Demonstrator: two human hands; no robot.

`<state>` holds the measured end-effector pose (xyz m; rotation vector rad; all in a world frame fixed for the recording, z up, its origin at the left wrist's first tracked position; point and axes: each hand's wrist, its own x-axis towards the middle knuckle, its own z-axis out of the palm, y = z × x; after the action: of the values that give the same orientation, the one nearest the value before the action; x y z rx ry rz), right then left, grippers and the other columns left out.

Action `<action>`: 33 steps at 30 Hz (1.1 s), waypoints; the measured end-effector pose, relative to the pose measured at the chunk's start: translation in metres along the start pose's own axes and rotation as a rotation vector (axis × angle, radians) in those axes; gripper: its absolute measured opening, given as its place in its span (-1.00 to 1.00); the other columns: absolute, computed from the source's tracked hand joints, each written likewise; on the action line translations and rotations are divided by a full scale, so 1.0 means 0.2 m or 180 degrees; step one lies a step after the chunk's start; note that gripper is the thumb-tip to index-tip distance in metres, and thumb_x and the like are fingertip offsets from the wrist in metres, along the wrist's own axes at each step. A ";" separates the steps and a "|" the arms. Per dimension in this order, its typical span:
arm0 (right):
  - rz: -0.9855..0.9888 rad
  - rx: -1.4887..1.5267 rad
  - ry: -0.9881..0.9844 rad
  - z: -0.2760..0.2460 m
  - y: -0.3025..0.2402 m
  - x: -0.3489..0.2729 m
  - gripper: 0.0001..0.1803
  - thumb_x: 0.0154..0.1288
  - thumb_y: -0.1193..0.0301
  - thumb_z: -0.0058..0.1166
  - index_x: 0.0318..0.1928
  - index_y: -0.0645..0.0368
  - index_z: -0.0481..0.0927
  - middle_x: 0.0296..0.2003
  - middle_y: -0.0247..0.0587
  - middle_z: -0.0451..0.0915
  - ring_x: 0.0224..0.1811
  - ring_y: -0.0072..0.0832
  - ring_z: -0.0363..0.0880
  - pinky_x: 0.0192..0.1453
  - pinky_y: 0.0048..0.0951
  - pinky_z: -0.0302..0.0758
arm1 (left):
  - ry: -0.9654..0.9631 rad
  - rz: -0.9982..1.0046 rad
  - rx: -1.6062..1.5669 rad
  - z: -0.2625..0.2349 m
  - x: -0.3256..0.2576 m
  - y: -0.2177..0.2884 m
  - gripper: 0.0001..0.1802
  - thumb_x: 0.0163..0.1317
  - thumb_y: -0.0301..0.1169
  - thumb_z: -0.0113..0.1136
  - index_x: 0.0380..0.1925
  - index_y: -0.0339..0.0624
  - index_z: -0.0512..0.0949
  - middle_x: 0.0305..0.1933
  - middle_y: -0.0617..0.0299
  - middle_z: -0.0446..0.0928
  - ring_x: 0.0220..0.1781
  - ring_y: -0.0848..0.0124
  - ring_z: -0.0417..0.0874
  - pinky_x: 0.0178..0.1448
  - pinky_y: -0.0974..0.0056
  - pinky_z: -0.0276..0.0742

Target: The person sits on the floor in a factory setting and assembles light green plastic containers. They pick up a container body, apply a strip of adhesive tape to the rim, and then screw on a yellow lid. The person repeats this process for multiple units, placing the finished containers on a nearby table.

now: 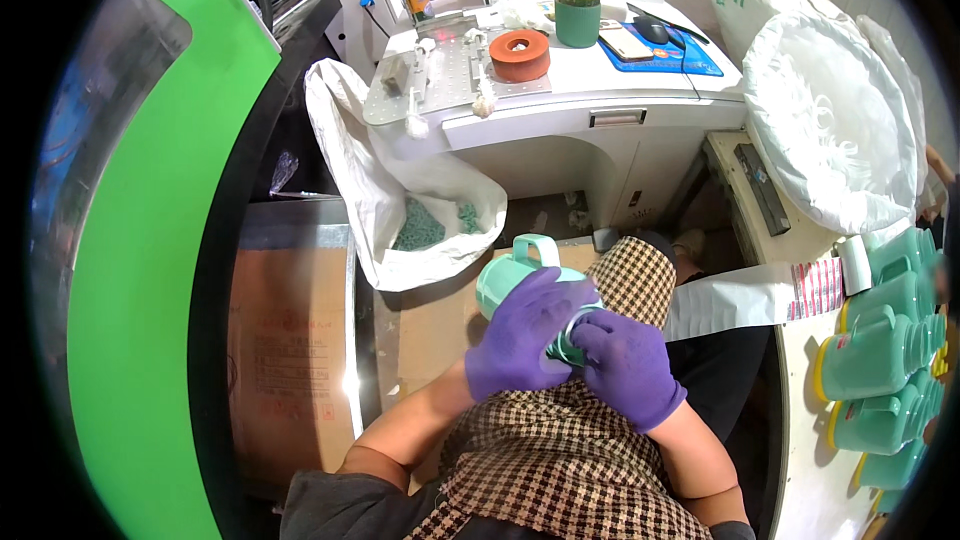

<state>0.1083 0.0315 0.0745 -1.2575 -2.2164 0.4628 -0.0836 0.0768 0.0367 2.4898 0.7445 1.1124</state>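
A mint-green plastic jug [496, 282] lies tilted above my lap, its loop handle up and its mouth toward my right hand. My left hand [525, 335], in a purple glove, is closed round the jug's body. At the mouth end, the bent fingers of my right hand [632, 365], also purple-gloved, pinch a thin white ring [583, 311] against the neck. My fingers cover part of the neck, so how far the ring sits on it is hidden.
Several similar jugs [868, 358] line the right-hand bench, beside a roll of white labels [725, 302]. Behind them stands a bag of white rings [770, 90]. A white sack with green scraps [335, 155] stands ahead left. The desk [560, 100] carries orange tape [519, 62] and a bottle [578, 20].
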 end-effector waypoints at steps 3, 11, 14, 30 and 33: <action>0.0200 -0.0064 0.0120 0.03 -0.02 0.00 -0.79 -0.03 0.53 0.29 -0.30 0.08 0.67 -0.30 -0.19 0.64 -0.29 -0.14 0.68 -0.24 -0.20 0.59 | 0.0200 0.0073 0.0007 0.03 0.02 0.03 -0.08 -0.23 -0.38 0.53 0.28 -0.29 0.46 0.16 0.09 0.65 0.17 0.04 0.68 0.47 -0.15 0.39; 0.0429 0.0166 0.0085 0.03 0.00 -0.02 -0.83 0.00 0.55 0.26 -0.32 0.06 0.69 -0.32 -0.20 0.65 -0.33 -0.16 0.68 -0.25 -0.22 0.59 | 0.0064 0.0180 0.0005 0.03 0.05 0.05 -0.03 -0.27 -0.39 0.53 0.31 -0.31 0.44 0.17 0.06 0.65 0.17 0.07 0.70 0.47 -0.15 0.40; 0.0563 0.0024 0.0231 0.06 -0.01 -0.04 -0.81 0.02 0.56 0.24 -0.29 0.07 0.68 -0.26 -0.20 0.65 -0.31 -0.16 0.69 -0.25 -0.23 0.60 | 0.0108 0.0052 -0.0022 0.04 0.05 0.05 -0.05 -0.25 -0.35 0.54 0.30 -0.31 0.46 0.15 0.05 0.66 0.17 0.08 0.70 0.47 -0.16 0.40; 0.0428 0.0304 0.0361 0.08 0.05 -0.10 -0.80 0.13 0.58 0.13 -0.23 0.09 0.68 -0.24 -0.12 0.66 -0.29 -0.08 0.69 -0.23 -0.16 0.59 | -0.0041 0.0112 0.0052 0.06 0.10 0.07 -0.12 -0.29 -0.39 0.50 0.22 -0.32 0.52 0.12 0.03 0.67 0.15 0.07 0.71 0.45 -0.16 0.42; 0.0361 0.0434 0.0173 0.05 0.08 -0.09 -0.80 0.15 0.57 0.10 -0.23 0.09 0.69 -0.28 -0.09 0.66 -0.31 -0.07 0.68 -0.24 -0.15 0.59 | -0.0028 0.0091 0.0048 0.08 0.08 0.06 -0.07 -0.30 -0.38 0.48 0.28 -0.21 0.52 0.19 0.12 0.65 0.15 0.13 0.68 0.44 -0.16 0.43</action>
<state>0.1209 0.0241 0.0527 -1.3115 -2.0398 0.6057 -0.0589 0.0744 0.0416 2.5238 0.7196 1.1088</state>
